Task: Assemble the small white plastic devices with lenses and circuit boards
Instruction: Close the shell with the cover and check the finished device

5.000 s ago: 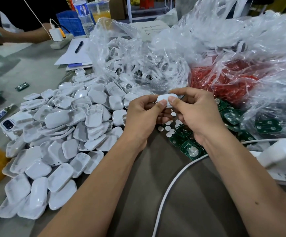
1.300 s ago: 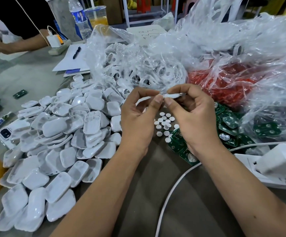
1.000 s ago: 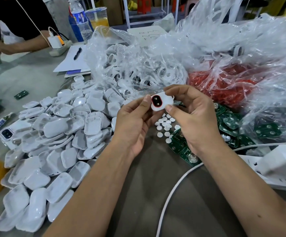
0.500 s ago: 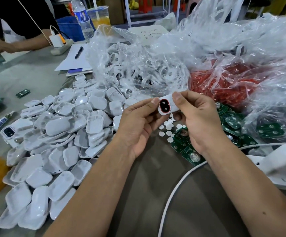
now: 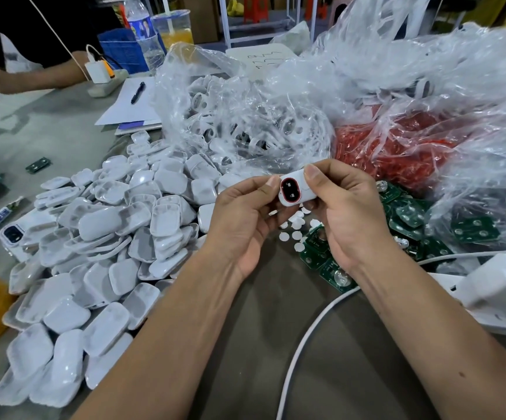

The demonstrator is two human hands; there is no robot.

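The left hand (image 5: 239, 219) and right hand (image 5: 348, 213) are pinching the white lens device (image 5: 295, 189) above the table, a seemingly light, stiff, slick shell best gripped by its edges.

Two bare forearms are seen coming up from the bottom edge, no sleeves worn on either. The left hand (image 5: 242, 219) and right hand (image 5: 351, 219) are left ungloved; nails are kept short. A small dark mole is spotted on the right forearm.
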